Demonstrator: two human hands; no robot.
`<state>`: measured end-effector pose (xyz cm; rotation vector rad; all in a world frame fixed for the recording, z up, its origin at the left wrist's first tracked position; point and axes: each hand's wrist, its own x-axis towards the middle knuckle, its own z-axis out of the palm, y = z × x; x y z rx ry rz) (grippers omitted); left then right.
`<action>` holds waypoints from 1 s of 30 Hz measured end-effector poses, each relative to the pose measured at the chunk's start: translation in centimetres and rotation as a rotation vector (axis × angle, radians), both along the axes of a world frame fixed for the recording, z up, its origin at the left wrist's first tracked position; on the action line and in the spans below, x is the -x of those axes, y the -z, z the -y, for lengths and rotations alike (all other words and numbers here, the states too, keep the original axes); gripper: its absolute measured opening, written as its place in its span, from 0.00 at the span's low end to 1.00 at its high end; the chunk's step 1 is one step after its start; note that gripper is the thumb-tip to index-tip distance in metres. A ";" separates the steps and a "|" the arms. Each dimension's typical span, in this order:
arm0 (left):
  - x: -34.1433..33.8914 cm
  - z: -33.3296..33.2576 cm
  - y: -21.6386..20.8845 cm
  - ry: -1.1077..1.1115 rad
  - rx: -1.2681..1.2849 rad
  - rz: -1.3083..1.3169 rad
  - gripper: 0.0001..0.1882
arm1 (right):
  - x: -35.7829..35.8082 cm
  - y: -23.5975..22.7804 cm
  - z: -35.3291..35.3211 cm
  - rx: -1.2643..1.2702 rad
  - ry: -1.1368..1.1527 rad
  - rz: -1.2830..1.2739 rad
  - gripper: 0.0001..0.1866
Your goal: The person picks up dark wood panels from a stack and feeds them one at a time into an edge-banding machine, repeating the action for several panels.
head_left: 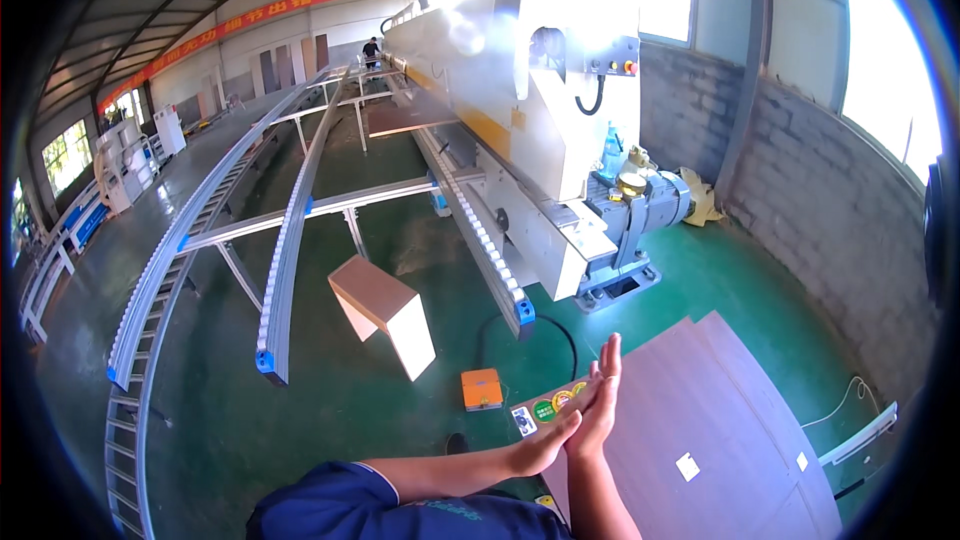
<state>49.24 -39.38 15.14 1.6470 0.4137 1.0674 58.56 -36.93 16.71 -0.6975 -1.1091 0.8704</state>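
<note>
Brown panels lie right of the right hand; left hand presses flat against its palm; orange box sits left of both.

Room lies left of the orange box, while brown panels block the right.

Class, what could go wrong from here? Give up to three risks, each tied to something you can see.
A foot might catch the black cable, which curves over the green floor near the orange box.
The left hand and right hand are bare and appear close to the brown panels, so an edge could scratch them.
Someone might bump the blue-capped rail end jutting out above the floor.
</note>
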 end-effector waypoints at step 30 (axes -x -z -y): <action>-0.4 -0.7 0.4 -0.056 -0.045 0.024 0.37 | -0.6 0.6 0.3 0.058 -0.030 -0.120 0.34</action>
